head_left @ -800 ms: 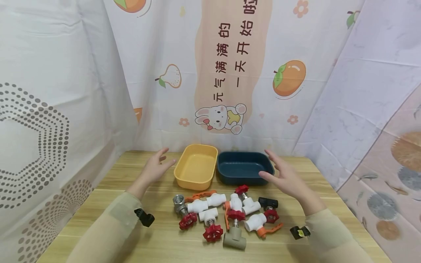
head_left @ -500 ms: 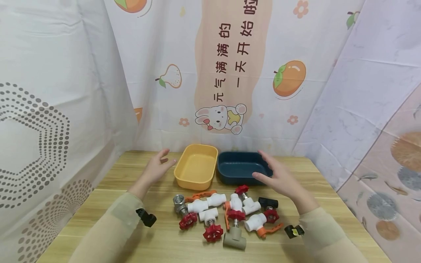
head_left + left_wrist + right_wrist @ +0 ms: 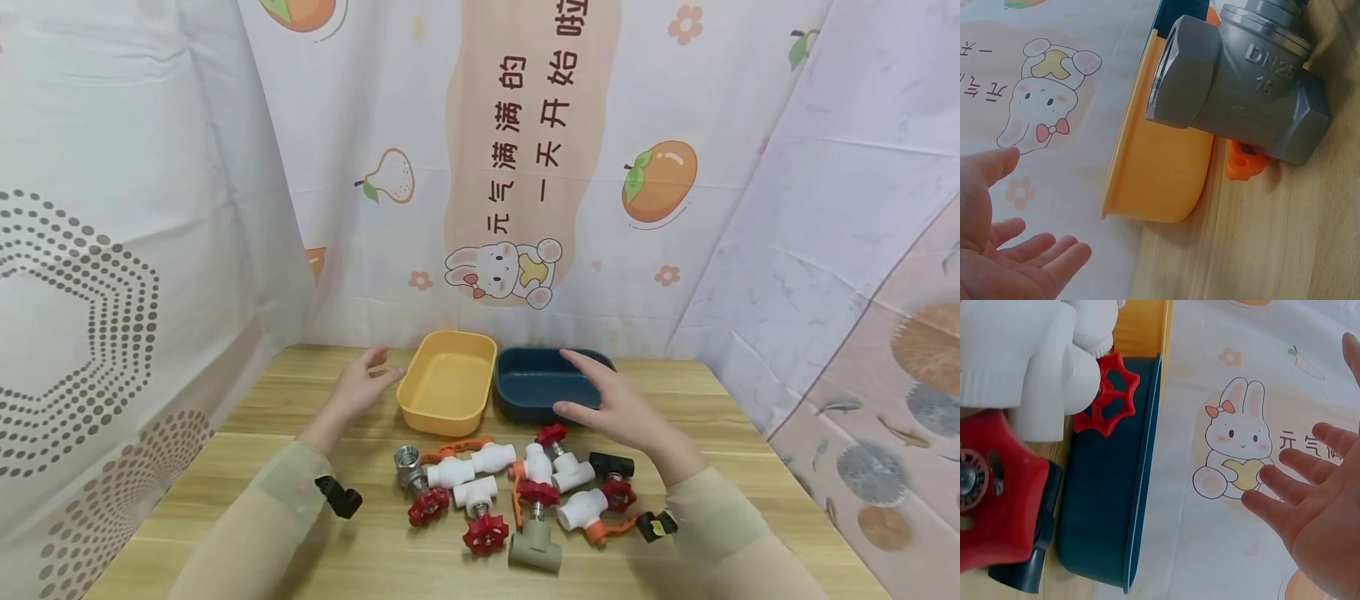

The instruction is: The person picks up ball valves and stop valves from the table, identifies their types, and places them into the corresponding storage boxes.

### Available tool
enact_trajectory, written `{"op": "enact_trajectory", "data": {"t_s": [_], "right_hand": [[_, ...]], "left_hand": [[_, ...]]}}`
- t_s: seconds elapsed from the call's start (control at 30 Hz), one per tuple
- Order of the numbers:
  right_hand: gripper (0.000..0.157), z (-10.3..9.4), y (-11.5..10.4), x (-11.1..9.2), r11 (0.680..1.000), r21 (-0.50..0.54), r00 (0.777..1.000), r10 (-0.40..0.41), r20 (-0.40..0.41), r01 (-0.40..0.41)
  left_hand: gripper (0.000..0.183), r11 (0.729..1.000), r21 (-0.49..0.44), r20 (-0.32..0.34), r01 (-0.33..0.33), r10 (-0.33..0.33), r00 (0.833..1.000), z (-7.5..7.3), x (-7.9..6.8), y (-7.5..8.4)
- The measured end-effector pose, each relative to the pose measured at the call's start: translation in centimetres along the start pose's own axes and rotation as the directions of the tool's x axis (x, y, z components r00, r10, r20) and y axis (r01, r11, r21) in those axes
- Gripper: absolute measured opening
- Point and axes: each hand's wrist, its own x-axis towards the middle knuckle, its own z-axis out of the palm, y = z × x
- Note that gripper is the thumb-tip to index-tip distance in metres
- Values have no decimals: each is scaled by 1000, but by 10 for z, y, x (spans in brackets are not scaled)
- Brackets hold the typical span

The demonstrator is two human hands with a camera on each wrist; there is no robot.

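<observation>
My left hand (image 3: 358, 392) hovers just left of the yellow tray (image 3: 450, 379), thumb and fingers spread apart, holding nothing. In the left wrist view, a grey metal valve (image 3: 1247, 81) marked DN25 looms close by. My right hand (image 3: 618, 408) is over the right part of the dark blue tray (image 3: 528, 412), its fingers spread and nothing in them. Nearest in front of it are a white valve with a red handwheel (image 3: 552, 434) and a black valve (image 3: 611, 463). Both trays hold nothing that shows.
Before the trays, several valves lie on the wooden table (image 3: 405, 567): white ball valves (image 3: 583, 508) with orange levers, a white valve with a red handwheel (image 3: 486, 533) and a grey-beige one (image 3: 535, 546). A printed curtain (image 3: 360, 250) hangs behind.
My right hand has moved left, from the blue tray's right edge to over that tray. My left hand has shifted only slightly. The valves and trays lie as before.
</observation>
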Motion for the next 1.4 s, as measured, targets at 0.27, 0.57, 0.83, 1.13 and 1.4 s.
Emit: {"op": "enact_trajectory", "data": {"t_s": [0.27,0.57,0.83,1.13,1.4], "right_hand": [[83,9,-5,10,1000,-3,999,-18,44,18],[85,21,-7,16,999,-19,995,-36,89,38],[84,28,-9,17,1000,-20,990,13,138,-11],[81,38,-7,24,1000,-11,982,23,186,-21],[82,43,-8,28,1000,-8,976,5,220,-3]], "left_hand": [[74,999,-1,-1,36,-36,999,2,0,-6],[64,999,-33,11,37,-37,999,7,2,-15],[60,996,-70,35,53,-51,998,14,4,-21],[59,998,-42,36,53,-51,998,18,3,-25],[55,998,-47,40,42,-40,998,20,6,-32]]}}
